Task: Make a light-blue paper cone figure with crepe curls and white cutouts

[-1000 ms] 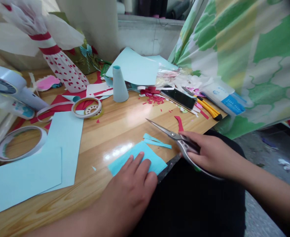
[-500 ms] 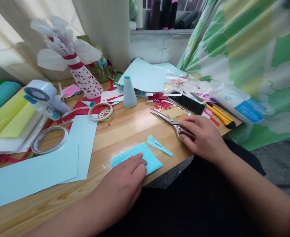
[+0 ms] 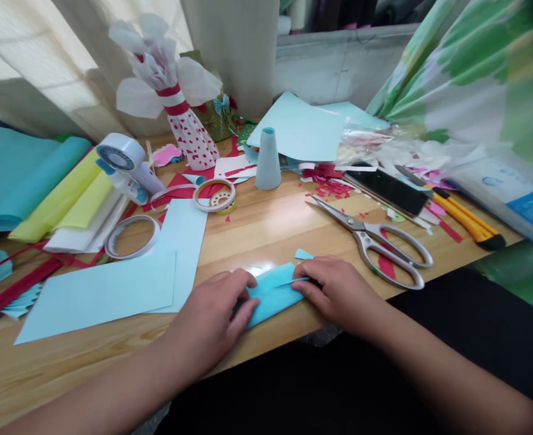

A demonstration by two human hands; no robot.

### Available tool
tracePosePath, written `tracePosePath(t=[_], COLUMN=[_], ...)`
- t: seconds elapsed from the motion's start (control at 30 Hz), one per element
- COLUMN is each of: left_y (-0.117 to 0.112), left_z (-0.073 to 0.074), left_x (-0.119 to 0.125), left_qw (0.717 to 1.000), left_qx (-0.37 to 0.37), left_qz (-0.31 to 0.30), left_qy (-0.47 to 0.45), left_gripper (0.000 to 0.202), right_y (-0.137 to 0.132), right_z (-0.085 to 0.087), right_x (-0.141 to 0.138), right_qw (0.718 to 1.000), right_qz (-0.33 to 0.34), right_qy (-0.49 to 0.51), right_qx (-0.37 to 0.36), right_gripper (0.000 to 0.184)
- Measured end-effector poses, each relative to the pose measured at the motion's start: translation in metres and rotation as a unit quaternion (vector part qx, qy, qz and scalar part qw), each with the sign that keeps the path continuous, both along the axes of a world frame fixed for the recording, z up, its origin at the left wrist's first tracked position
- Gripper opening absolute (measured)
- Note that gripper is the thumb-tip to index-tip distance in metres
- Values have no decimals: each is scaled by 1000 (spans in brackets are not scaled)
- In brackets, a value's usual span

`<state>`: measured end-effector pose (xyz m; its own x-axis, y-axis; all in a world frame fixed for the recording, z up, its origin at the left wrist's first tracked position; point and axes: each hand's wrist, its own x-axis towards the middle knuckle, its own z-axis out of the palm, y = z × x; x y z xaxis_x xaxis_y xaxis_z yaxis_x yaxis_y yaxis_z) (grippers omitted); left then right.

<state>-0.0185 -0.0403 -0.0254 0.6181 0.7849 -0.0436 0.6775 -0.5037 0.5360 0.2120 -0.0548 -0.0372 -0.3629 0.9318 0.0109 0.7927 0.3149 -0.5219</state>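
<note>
A bright blue folded piece of crepe-like paper [image 3: 273,296] lies at the table's front edge between my hands. Its left end is under the curled fingers of my left hand [image 3: 219,305], thumb and forefinger close together. At the other end, the thumb and fingers of my right hand [image 3: 339,290] pinch the paper's edge. A small blue strip [image 3: 303,254] shows just behind the right fingers. Beyond that hand the silver scissors [image 3: 355,226] rest on the wood with nobody holding them, blades pointing to the far left.
A pale blue paper cone [image 3: 268,160] stands upright mid-table. Left are tape rolls [image 3: 133,237], light blue sheets [image 3: 107,287] and a small fan [image 3: 121,154]. A phone [image 3: 387,190], a yellow cutter [image 3: 466,217] and red scraps lie right. Behind stands a wrapped bouquet [image 3: 194,136].
My right hand has let go of the scissors, now on the table, and moved left to the blue paper's right end. My left hand's fingers have curled. The view has shifted left.
</note>
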Motion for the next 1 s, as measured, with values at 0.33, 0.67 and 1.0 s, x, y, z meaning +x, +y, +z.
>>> tracePosePath(t=[0.33,0.67,1.0], left_y=[15,15,16], left_z=[-2,-11,-10], left_x=[-7,-4,-4], left_qw=[1000,996,986], left_qx=[-7,67,162], left_qz=[-12,-9,-30], left_qy=[9,52,30], left_gripper=[13,15,22], right_y=[19,18,-7], right_z=[0,-11,-10], right_x=[-18,-24,-21], right_qw=[989,976,959], right_qz=[-37,-35,161], right_qy=[-146,-160,-37], right_qx=[11,144,231], right_gripper=[16,21,16])
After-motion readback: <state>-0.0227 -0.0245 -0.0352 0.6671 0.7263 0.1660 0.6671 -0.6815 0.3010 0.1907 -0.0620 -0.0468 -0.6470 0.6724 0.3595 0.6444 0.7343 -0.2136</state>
